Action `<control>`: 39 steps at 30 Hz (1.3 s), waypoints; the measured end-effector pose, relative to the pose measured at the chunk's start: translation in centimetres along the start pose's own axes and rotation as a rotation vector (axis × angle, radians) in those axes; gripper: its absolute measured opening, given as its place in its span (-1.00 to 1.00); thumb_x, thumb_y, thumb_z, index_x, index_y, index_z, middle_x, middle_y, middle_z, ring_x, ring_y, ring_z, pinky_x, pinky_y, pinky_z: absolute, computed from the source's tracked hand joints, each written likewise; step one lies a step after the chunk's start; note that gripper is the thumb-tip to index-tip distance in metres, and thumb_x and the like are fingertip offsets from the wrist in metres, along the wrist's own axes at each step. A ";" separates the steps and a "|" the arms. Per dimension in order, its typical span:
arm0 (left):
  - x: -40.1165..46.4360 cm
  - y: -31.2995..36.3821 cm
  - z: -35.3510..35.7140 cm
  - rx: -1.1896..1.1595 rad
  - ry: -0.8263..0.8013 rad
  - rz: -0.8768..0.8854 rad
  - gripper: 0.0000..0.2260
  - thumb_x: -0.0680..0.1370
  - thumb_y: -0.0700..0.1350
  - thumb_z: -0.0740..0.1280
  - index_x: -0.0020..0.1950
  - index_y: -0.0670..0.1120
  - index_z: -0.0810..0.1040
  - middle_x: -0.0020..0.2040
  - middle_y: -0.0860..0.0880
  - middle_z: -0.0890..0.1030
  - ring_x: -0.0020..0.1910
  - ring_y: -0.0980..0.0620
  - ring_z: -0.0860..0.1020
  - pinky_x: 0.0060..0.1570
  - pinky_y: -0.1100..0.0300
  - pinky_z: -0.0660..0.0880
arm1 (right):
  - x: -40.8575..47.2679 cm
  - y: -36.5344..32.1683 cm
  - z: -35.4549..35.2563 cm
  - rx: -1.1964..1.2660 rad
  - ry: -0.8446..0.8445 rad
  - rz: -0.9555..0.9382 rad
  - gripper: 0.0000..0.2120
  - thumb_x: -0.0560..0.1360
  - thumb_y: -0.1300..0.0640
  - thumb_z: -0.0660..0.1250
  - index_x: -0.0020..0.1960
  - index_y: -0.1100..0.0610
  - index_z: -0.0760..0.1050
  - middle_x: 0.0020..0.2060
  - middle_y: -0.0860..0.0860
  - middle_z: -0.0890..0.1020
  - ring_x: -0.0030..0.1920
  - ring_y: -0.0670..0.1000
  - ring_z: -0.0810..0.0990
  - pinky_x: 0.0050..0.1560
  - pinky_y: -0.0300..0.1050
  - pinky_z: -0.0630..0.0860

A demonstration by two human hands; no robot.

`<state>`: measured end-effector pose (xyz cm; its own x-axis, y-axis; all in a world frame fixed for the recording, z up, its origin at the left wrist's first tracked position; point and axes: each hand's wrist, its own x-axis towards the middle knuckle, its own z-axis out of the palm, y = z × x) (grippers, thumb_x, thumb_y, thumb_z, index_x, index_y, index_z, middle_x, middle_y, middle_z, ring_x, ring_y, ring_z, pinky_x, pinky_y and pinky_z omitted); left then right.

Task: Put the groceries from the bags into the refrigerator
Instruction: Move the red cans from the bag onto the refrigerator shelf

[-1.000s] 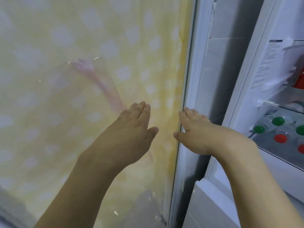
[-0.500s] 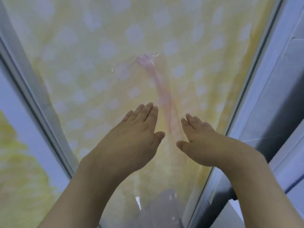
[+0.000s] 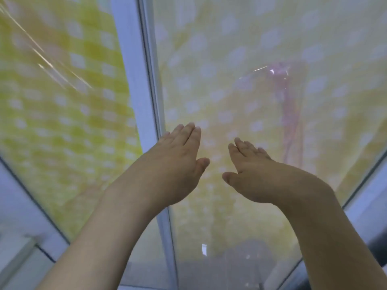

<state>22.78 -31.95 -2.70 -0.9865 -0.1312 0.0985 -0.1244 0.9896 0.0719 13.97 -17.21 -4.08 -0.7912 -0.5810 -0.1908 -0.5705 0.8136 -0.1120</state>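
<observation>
The refrigerator door [image 3: 272, 59] fills the view, a glossy panel with a pale yellow pattern of white dots. My left hand [image 3: 176, 164] and my right hand [image 3: 257, 174] lie flat against it side by side, fingers straight and pointing up, holding nothing. A faint pink reflection [image 3: 291, 114] shows on the panel above my right hand. No groceries or bags are in view.
A second door panel [image 3: 62, 101] with a brighter yellow check pattern stands to the left. A white vertical edge [image 3: 136, 80] separates the two panels. Grey-white frame parts show at the lower left and lower right corners.
The open refrigerator interior with its coloured bottle caps has gone from the right of the view. The dotted door has swung along with my flat hands, and the left checked panel has come into view.
</observation>
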 end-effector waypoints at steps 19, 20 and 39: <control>-21.2 -18.5 -2.6 0.023 0.116 -0.593 -0.41 0.69 0.12 -0.02 0.63 -0.07 -0.18 0.63 -0.01 -0.19 0.60 0.06 -0.20 0.52 0.17 -0.22 | 0.3 -27.9 3.6 -0.094 -0.014 -0.607 -0.34 0.67 -0.08 0.00 0.59 0.14 -0.26 0.57 0.05 -0.29 0.57 0.02 -0.27 0.53 -0.04 -0.23; -22.7 -19.1 -2.8 0.029 0.115 -0.633 -0.41 0.69 0.11 -0.02 0.63 -0.08 -0.17 0.63 -0.01 -0.19 0.60 0.05 -0.19 0.52 0.17 -0.21 | 0.0 -29.6 3.7 -0.093 -0.022 -0.646 -0.34 0.67 -0.08 0.00 0.59 0.13 -0.26 0.56 0.04 -0.29 0.57 0.01 -0.27 0.53 -0.05 -0.23; -40.4 -28.4 -3.0 0.067 0.158 -1.269 -0.42 0.69 0.12 -0.02 0.63 -0.07 -0.14 0.64 0.00 -0.16 0.60 0.08 -0.19 0.55 0.15 -0.20 | -3.8 -52.7 8.2 -0.241 -0.167 -1.247 -0.36 0.68 -0.05 0.00 0.59 0.13 -0.27 0.57 0.04 -0.28 0.56 0.00 -0.28 0.51 -0.10 -0.24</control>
<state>66.49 -54.95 -5.75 -0.1496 -0.9821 0.1145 -0.9743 0.1662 0.1523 48.84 -57.76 -5.41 0.3326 -0.9203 -0.2058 -0.9416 -0.3118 -0.1275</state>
